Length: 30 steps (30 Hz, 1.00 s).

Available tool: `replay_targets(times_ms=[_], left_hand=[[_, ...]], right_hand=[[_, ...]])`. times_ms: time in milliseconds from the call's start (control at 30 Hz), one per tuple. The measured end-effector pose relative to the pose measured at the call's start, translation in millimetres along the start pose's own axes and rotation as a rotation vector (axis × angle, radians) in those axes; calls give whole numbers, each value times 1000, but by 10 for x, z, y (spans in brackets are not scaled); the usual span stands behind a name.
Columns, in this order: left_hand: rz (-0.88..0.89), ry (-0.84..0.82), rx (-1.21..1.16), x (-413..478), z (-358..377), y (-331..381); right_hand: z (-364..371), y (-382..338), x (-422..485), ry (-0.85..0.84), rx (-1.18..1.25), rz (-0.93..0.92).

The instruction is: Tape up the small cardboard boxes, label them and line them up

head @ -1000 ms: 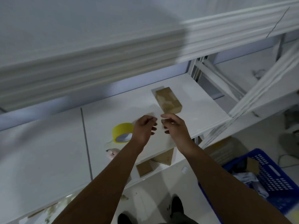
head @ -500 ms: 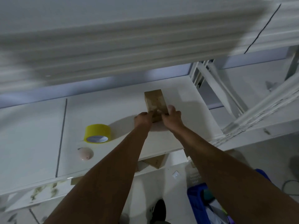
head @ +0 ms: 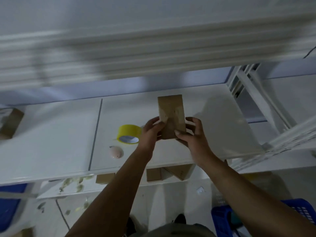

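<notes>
- Far left on the white shelf [head: 51, 134]: a blurred cardboard box [head: 10, 123].
- Right of the shelf's seam: a yellow tape roll [head: 130, 134], with a pink round object [head: 116, 152] just beside it, nearer the front edge.
- Left hand [head: 151, 130] curled round the near left edge of the small box [head: 171, 110], thumb on top.
- Small box between the 2 hands, over the shelf, long side pointing away.
- Right hand [head: 193, 137] gripping the near right edge, thumb on top.
- Lower right: a blue basket [head: 220, 218].

At middle of shelf [head: 51, 142], box [head: 171, 112] gripped between left hand [head: 151, 132] and right hand [head: 193, 135]; tape roll [head: 129, 134] just left of left hand, small dome [head: 116, 151] before it; more boxes [head: 177, 171] beneath shelf.
</notes>
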<state>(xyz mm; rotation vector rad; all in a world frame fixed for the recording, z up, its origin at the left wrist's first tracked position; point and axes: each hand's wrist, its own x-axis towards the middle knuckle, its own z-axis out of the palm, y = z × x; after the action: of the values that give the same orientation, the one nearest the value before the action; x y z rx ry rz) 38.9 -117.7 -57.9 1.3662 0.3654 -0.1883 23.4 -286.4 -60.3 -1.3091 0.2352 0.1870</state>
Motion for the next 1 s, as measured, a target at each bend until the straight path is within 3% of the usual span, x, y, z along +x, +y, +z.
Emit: replay_targets(times_ms=[267, 433, 633, 1000], left_hand=[[119, 18, 47, -296, -765, 316], [125, 7, 66, -442, -1328, 378], [28, -1, 99, -439, -2005, 453], [-103, 0, 112, -357, -3064, 353]], right_hand=[[800, -33, -67, -160, -81, 28], [1424, -8, -28, -87, -213, 6], [2039, 161, -13, -65, -379, -47], [2846, 766, -52, -122, -323, 99]])
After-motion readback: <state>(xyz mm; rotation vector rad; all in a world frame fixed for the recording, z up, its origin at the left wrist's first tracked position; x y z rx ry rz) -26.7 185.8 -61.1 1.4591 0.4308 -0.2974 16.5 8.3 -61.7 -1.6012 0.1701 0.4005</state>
